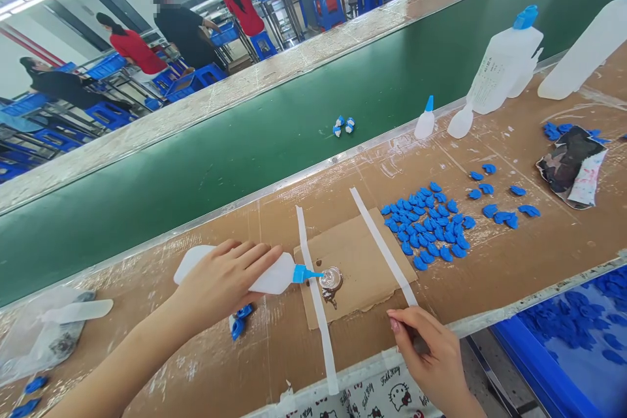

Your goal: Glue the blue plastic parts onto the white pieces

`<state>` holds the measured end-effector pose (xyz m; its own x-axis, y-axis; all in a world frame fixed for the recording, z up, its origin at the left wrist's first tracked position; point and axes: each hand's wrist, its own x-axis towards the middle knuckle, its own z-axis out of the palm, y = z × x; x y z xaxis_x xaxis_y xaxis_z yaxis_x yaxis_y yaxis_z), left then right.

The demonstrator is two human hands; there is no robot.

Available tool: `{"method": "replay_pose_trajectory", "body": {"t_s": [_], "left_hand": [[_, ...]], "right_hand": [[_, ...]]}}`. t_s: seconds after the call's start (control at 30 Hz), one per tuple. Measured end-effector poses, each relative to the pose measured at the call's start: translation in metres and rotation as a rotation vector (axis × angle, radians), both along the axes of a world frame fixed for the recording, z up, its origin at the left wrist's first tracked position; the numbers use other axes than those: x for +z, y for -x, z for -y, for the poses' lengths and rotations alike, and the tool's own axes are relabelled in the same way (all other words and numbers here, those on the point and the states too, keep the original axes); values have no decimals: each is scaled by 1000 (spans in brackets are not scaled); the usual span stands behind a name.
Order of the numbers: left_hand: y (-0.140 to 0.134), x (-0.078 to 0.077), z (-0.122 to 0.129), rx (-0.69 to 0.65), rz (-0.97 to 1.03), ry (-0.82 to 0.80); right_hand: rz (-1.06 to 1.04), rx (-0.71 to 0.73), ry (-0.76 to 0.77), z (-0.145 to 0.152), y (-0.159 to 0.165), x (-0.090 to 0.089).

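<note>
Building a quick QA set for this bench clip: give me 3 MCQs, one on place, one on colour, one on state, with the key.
1. Where does the nozzle of the squeeze bottle point?
A. at the small metal cap on the cardboard piece
B. at the green belt
C. at the blue crate

2. What colour are the small parts in the loose pile?
A. red
B. blue
C. white

3. How is the squeeze bottle held?
A. upright, untouched
B. lying on its side under the left hand
C. lifted in the right hand

Key: 1 A, the blue tip meets the metal cap on the cardboard piece. 2 B, every part in the pile is blue. 3 B, the left hand grips it sideways, while the right hand rests at a white strip.
</note>
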<state>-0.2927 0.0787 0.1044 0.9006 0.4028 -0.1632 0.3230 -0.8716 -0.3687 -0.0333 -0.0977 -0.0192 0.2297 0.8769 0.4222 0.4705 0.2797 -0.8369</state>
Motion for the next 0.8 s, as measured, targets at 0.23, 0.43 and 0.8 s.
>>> {"method": "replay_pose_trajectory", "body": {"t_s": [0.23,0.43,0.8], "left_hand": [[8,-7,-3,21,-9,35],[6,-8,-5,-27,15,13],[36,-21,-16,314,362,104]], "right_hand": [[-43,6,18,1,0,1],[-21,-13,0,0,0,2],[-133,30,88,5,-1,2]]}}
